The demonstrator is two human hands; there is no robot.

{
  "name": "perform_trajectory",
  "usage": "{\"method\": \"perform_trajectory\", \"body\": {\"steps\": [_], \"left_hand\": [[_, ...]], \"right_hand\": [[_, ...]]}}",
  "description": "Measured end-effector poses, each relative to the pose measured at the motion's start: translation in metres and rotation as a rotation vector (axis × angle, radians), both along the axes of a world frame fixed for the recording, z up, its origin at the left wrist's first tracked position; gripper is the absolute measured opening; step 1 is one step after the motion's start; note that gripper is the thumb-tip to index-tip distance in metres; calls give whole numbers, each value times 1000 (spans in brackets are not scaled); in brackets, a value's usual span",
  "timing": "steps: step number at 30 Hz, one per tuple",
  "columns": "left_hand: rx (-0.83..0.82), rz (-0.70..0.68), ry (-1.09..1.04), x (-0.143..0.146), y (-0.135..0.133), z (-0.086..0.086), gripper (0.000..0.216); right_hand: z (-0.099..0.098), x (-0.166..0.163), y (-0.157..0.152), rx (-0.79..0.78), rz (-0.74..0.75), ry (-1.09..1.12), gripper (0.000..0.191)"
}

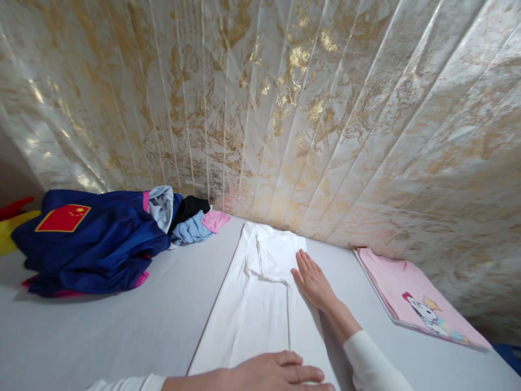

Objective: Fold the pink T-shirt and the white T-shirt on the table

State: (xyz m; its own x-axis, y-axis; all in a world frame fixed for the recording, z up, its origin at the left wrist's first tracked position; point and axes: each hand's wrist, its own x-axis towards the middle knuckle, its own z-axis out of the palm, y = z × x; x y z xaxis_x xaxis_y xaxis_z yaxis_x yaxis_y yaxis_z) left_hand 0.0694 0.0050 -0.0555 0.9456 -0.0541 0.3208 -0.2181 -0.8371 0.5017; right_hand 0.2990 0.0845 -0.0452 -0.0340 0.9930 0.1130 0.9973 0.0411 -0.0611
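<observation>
A white garment (264, 315), folded into a long strip, lies on the pale surface in front of me. Near its far end a sleeve-like part (272, 255) is folded over on top. My right hand (313, 279) rests flat on the garment's right edge at the far end, fingers stretched out. Closer to me, my left hand (280, 372) lies across the near part with its fingers extended to the right; the frame's lower edge cuts it off. Neither hand grips the cloth. Whether the garment is a shirt or something else is hard to tell.
At the left sits a heaped navy garment (106, 239) with a red flag patch. Behind it are crumpled light blue (191, 228), black and pink clothes. A folded pink shirt (419, 293) with a cartoon dog lies at the right. A gold-patterned curtain (260, 108) hangs along the back.
</observation>
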Motion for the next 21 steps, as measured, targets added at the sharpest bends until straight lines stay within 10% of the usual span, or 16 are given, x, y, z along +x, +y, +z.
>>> {"method": "perform_trajectory", "body": {"steps": [9,21], "left_hand": [[215,98,24,-12,-10,-2,50],[296,95,-52,-35,-32,3,48]], "right_hand": [[5,17,33,-4,-100,21,62],[6,-36,-87,21,269,-7,64]]}}
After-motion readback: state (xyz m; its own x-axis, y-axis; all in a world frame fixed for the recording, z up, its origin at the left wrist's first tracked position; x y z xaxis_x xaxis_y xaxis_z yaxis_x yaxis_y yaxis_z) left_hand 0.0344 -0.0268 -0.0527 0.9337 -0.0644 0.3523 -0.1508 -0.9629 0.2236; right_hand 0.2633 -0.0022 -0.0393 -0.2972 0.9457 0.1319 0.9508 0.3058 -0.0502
